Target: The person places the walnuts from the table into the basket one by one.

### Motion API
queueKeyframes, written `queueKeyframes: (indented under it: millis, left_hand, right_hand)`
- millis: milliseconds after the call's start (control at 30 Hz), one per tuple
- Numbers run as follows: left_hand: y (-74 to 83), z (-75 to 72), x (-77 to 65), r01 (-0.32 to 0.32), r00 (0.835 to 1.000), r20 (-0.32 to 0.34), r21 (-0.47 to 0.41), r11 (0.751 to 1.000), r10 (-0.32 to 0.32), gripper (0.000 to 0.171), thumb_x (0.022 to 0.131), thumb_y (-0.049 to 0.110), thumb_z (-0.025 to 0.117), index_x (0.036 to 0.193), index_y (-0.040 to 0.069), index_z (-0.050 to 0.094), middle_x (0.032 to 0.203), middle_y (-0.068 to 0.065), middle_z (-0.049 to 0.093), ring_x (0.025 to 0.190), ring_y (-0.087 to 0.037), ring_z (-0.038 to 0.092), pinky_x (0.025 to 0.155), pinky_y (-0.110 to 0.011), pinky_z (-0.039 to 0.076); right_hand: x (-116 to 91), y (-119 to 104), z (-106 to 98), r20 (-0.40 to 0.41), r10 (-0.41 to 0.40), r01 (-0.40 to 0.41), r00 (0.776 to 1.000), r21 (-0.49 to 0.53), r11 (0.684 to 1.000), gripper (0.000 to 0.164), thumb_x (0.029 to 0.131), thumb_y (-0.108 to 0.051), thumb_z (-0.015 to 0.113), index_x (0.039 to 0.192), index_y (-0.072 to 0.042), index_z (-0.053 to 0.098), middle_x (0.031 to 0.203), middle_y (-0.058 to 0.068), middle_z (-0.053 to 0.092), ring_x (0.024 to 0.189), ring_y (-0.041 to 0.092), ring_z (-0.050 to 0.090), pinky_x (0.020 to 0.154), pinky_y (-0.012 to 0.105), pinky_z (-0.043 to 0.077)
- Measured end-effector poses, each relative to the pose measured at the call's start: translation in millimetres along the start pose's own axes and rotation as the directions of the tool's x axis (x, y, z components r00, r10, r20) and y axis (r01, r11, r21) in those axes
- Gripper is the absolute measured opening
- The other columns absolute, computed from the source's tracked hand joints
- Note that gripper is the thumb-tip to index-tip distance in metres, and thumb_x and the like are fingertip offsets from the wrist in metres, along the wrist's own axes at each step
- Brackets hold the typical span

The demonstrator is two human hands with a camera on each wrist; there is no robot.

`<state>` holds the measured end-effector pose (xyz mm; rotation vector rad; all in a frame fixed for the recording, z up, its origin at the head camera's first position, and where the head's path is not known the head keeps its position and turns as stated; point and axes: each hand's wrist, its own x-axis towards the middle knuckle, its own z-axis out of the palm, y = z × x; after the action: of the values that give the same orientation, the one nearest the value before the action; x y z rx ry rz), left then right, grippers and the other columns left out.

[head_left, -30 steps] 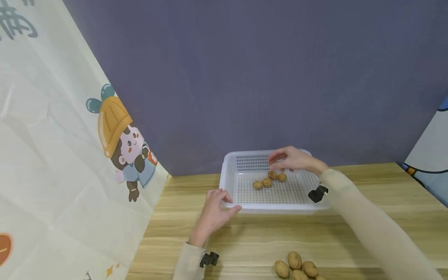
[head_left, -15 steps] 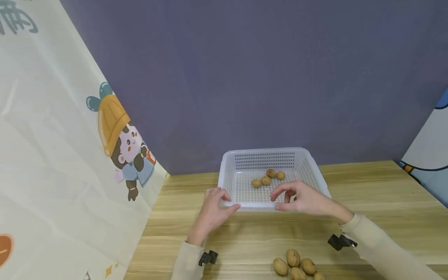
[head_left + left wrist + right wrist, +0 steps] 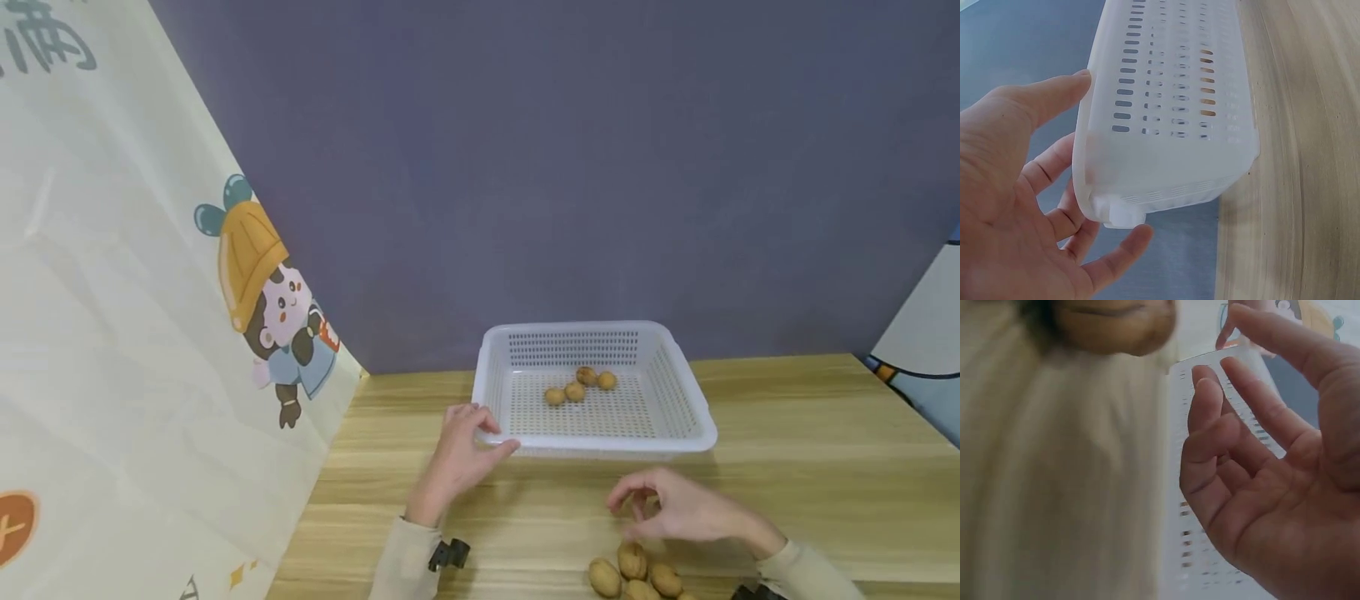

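A white perforated plastic basket [image 3: 596, 443] stands on the wooden table with several walnuts [image 3: 575, 392] grouped on its floor. My left hand [image 3: 459, 454] holds its near left corner. In the left wrist view, the thumb [image 3: 1063, 94] lies on the basket's rim [image 3: 1082, 150] and the other fingers reach around the corner. Above a small pile of walnuts [image 3: 632, 560] near the bottom of the head view hovers my right hand [image 3: 671, 507], loosely curled and holding nothing. A walnut [image 3: 1119, 325] shows at the top of the right wrist view, apart from the fingertips.
The wooden table [image 3: 787, 433] backs onto a dark grey-blue panel [image 3: 570, 167]. A pale sheet with a cartoon figure [image 3: 277, 308] hangs along the left side. Another printed sheet [image 3: 922, 333] is at the right edge.
My right hand has come out of the basket, back across its near rim, and down to just over the walnut pile on the table. The left hand has stayed at the basket's corner.
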<state>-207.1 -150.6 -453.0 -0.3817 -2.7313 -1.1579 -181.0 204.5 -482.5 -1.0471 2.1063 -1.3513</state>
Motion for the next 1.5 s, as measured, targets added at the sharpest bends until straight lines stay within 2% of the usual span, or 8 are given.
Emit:
queueKeyframes:
  millis: [167,300,467,667,933,1133,1333,1500]
  left_hand:
    - [0.6,-1.2,-1.1,-0.001,1.000,-0.016,-0.009,1.000,0.001,0.031,0.086,0.035,0.088,0.089,0.020,0.061,0.109,-0.001,0.066,0.133,-0.030,0.046,0.110,-0.058,0.045]
    - [1.2,-1.5,0.1,-0.026,0.999,-0.035,-0.018,1.000,0.025,0.030,0.086,0.033,0.088,0.089,0.019,0.061,0.110,-0.003,0.068,0.132,-0.032,0.047,0.110,-0.058,0.044]
    - [2.3,0.0,-0.6,-0.023,1.000,-0.019,-0.021,1.000,0.023,0.030,0.086,0.034,0.088,0.089,0.020,0.061,0.108,-0.001,0.067,0.132,-0.031,0.047,0.111,-0.057,0.044]
    - [2.3,0.0,-2.1,-0.030,0.999,-0.018,-0.018,0.999,0.029,0.030,0.087,0.033,0.087,0.089,0.020,0.061,0.105,0.000,0.065,0.133,-0.033,0.047,0.112,-0.058,0.042]
    - [2.0,-0.8,-2.0,-0.044,0.999,-0.022,-0.009,0.999,0.044,0.030,0.086,0.032,0.088,0.088,0.020,0.061,0.101,0.002,0.063,0.128,-0.030,0.047,0.108,-0.053,0.043]
    - [0.7,-0.4,-2.0,-0.035,0.999,-0.015,-0.021,0.999,0.035,0.029,0.086,0.033,0.088,0.088,0.020,0.061,0.104,0.001,0.065,0.130,-0.032,0.047,0.111,-0.057,0.042]
    - [-0.7,-0.3,-0.7,-0.028,0.999,-0.024,-0.019,0.999,0.028,0.030,0.085,0.032,0.088,0.088,0.020,0.062,0.106,0.000,0.066,0.131,-0.031,0.047,0.112,-0.058,0.042]
    - [-0.9,0.7,0.7,-0.026,1.000,-0.017,-0.022,0.999,0.025,0.030,0.085,0.033,0.089,0.089,0.020,0.062,0.105,0.001,0.066,0.131,-0.030,0.046,0.112,-0.057,0.042]
  right_hand:
    - [-7,12,7,0.039,0.013,-0.016,0.999,0.091,0.996,0.036,0.093,-0.010,0.078,0.127,0.001,0.068,0.117,0.019,0.073,0.081,0.002,0.066,0.067,0.026,0.058]
    - [-10,14,9,0.038,0.035,-0.038,0.999,0.085,0.996,0.037,0.093,-0.011,0.078,0.127,-0.001,0.068,0.119,0.015,0.073,0.082,0.004,0.069,0.070,0.026,0.059]
    - [-14,16,14,0.053,0.017,-0.021,0.998,0.074,0.997,0.031,0.094,-0.011,0.078,0.123,-0.003,0.070,0.113,0.008,0.074,0.084,0.004,0.070,0.073,0.027,0.060]
    - [-18,18,16,0.059,0.025,-0.029,0.998,0.073,0.997,0.035,0.091,-0.012,0.081,0.123,-0.005,0.070,0.114,-0.003,0.073,0.088,0.003,0.070,0.072,0.026,0.060]
    - [-18,18,15,0.070,0.015,-0.019,0.997,0.059,0.998,0.032,0.090,-0.012,0.082,0.120,-0.008,0.071,0.113,-0.007,0.072,0.089,0.002,0.069,0.071,0.025,0.060]
    - [-15,19,16,0.027,0.007,-0.009,1.000,0.074,0.997,0.023,0.092,-0.011,0.081,0.113,-0.010,0.073,0.097,-0.008,0.075,0.082,0.000,0.069,0.064,0.024,0.059]
    - [-14,19,17,0.013,0.015,-0.016,1.000,0.065,0.998,0.029,0.092,-0.012,0.081,0.119,-0.005,0.073,0.107,-0.003,0.075,0.084,0.003,0.071,0.067,0.027,0.061]
    - [-14,17,22,0.006,0.034,-0.034,0.999,0.030,0.999,0.033,0.090,-0.013,0.082,0.120,-0.007,0.073,0.105,-0.006,0.075,0.083,0.002,0.069,0.064,0.026,0.060]
